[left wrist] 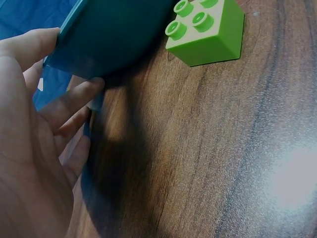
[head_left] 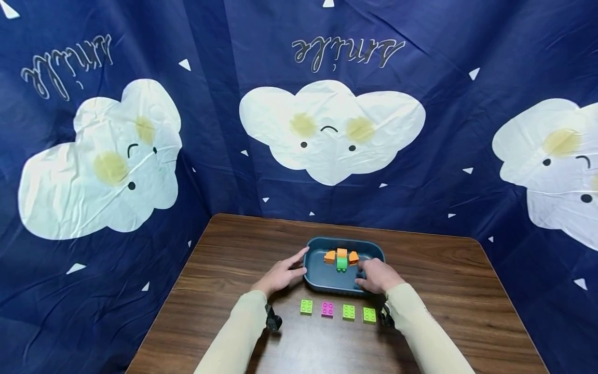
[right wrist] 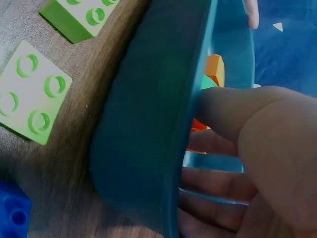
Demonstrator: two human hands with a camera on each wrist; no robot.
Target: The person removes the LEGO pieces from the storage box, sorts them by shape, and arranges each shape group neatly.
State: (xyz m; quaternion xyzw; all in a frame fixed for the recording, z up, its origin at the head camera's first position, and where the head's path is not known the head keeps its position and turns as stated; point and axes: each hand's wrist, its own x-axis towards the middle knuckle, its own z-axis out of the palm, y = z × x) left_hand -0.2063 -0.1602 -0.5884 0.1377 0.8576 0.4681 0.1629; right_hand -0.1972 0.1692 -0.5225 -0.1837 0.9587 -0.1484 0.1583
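A dark blue-teal plastic tray [head_left: 322, 284] lies on the table with toy building bricks inside. My left hand [head_left: 280, 275] is at its left end, fingers spread and extended, fingertips right at the rim and outer wall. Over the tray's right part reaches my right hand [head_left: 379, 275], thumb and fingers apart and inside the rim. Its index fingertip is close beside an orange brick [head_left: 353, 257]. Left of that are a green brick [head_left: 342, 264], an orange brick [head_left: 342, 253] behind it and another orange brick [head_left: 330, 257]. The near wall partly hides the right fingers in the right wrist view.
In front of the tray stand a lime-green brick [head_left: 306, 307], a pink brick [head_left: 327, 309] and two more lime-green bricks [head_left: 348, 312] in a row. A blue brick [right wrist: 14, 210] shows near the right wrist. Behind the wooden table [head_left: 243, 244] hangs a blue cloud-print cloth [head_left: 215, 171].
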